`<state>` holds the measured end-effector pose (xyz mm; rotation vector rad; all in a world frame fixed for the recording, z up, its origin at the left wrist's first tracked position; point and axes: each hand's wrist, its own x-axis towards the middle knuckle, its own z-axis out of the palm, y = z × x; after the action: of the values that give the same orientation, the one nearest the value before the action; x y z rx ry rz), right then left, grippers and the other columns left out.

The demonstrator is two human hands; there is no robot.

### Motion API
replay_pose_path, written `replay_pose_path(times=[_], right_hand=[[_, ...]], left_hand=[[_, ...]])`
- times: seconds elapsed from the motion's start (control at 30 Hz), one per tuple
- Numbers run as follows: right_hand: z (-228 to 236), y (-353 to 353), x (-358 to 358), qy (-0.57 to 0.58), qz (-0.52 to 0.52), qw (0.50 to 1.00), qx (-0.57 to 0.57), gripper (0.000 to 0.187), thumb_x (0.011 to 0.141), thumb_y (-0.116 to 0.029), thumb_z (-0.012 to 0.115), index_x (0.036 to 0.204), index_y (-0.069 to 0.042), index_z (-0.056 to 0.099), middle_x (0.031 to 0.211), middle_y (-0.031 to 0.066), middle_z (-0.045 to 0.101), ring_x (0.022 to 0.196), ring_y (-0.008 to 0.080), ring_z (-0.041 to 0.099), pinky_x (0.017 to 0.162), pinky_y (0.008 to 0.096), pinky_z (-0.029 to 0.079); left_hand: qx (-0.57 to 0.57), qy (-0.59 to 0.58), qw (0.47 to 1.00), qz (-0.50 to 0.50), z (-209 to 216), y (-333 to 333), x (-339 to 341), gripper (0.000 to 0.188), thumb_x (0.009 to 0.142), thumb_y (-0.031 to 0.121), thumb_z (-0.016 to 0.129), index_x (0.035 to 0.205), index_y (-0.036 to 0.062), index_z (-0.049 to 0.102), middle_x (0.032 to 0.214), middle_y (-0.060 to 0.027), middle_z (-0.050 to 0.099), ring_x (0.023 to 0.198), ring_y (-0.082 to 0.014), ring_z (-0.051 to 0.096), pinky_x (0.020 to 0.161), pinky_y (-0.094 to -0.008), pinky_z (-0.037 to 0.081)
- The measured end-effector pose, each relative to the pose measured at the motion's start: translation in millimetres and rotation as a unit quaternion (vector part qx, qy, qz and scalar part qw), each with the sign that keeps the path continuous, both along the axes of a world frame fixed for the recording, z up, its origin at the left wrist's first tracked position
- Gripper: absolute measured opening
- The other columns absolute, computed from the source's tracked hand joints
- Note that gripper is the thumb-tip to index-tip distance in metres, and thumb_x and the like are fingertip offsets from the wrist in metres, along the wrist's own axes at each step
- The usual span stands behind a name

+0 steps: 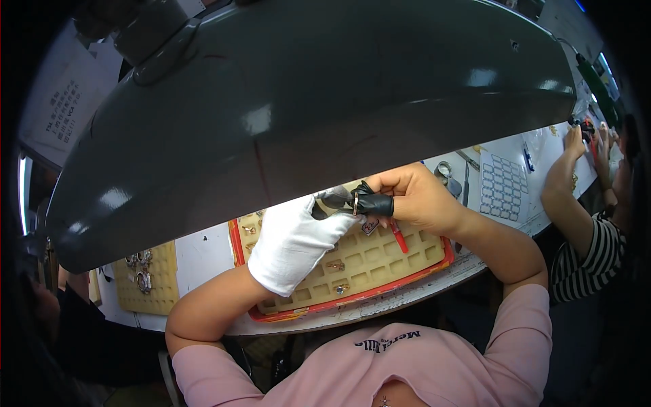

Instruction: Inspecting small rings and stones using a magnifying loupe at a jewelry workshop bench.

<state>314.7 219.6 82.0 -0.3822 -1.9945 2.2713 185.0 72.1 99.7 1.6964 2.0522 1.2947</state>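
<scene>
1. Holding a small ring (355, 203) between both hands, you work just above the beige compartment tray (380, 261), under the rim of the large grey lamp hood (305, 108); the ring stands on edge over the tray's far side.
2. Your left hand (295, 241), in a white glove, lies over the tray's left half; its darkened fingertips (334, 197) are pressed together on the ring's left side.
3. Your right hand (413, 197) is bare save for black finger cots (375, 203); thumb and forefinger pinch the ring from the right; the other fingers are curled in over the tray.
4. A red pen-like tool (399, 237) lies slanted in the tray below your right hand; small metal pieces (337, 266) sit in several compartments; the tray rests in a red-rimmed holder (352, 298).
5. Left of the tray, a second beige tray (146, 288) carries metal rings.
6. Right of the tray lie a white grid sheet (503, 186) and a metal ring (443, 168); beyond them, another person's arms (566, 183), in a striped sleeve, rest on the bench.
</scene>
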Motion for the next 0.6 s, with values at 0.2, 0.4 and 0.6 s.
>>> replay_pose_path(times=[0.2, 0.4, 0.6], right_hand=[[5.8, 1.2, 1.8, -0.018, -0.005, 1.0, 0.004, 0.007, 0.083, -0.007, 0.065, 0.078, -0.002, 0.063, 0.071, 0.0009, 0.061, 0.062, 0.0033, 0.054, 0.057, 0.0171, 0.044], [9.6, 2.0, 3.4, 0.018, -0.043, 0.999, 0.004, 0.007, 0.087, -0.006, 0.058, 0.087, -0.001, 0.062, 0.075, 0.0008, 0.06, 0.06, 0.0033, 0.05, 0.054, 0.0176, 0.042], [5.4, -1.4, 5.8, 0.195, -0.066, 0.831, 0.517, 0.029, 0.063, 0.005, 0.063, 0.091, -0.002, 0.06, 0.088, 0.0084, 0.06, 0.068, 0.0199, 0.059, 0.059, 0.0298, 0.047]], left_hand=[[0.057, 0.018, 0.995, -0.085, -6.6, 0.6, -8.5, 0.028, 0.065, -0.002, 0.074, 0.09, 0.0046, 0.063, 0.085, -0.0075, 0.061, 0.077, -0.0202, 0.059, 0.067, -0.0301, 0.048], [-0.036, -0.127, 0.99, -0.049, -4.2, 0.5, -9.1, 0.016, 0.07, 0.004, 0.075, 0.081, 0.0018, 0.063, 0.084, -0.0072, 0.062, 0.075, -0.0147, 0.059, 0.066, -0.0268, 0.048], [-0.154, -0.321, 0.935, -0.007, 12.7, 1.4, -3.9, 0.015, 0.073, 0.009, 0.074, 0.083, 0.0012, 0.065, 0.084, -0.0053, 0.062, 0.072, -0.0116, 0.058, 0.065, -0.0255, 0.047]])
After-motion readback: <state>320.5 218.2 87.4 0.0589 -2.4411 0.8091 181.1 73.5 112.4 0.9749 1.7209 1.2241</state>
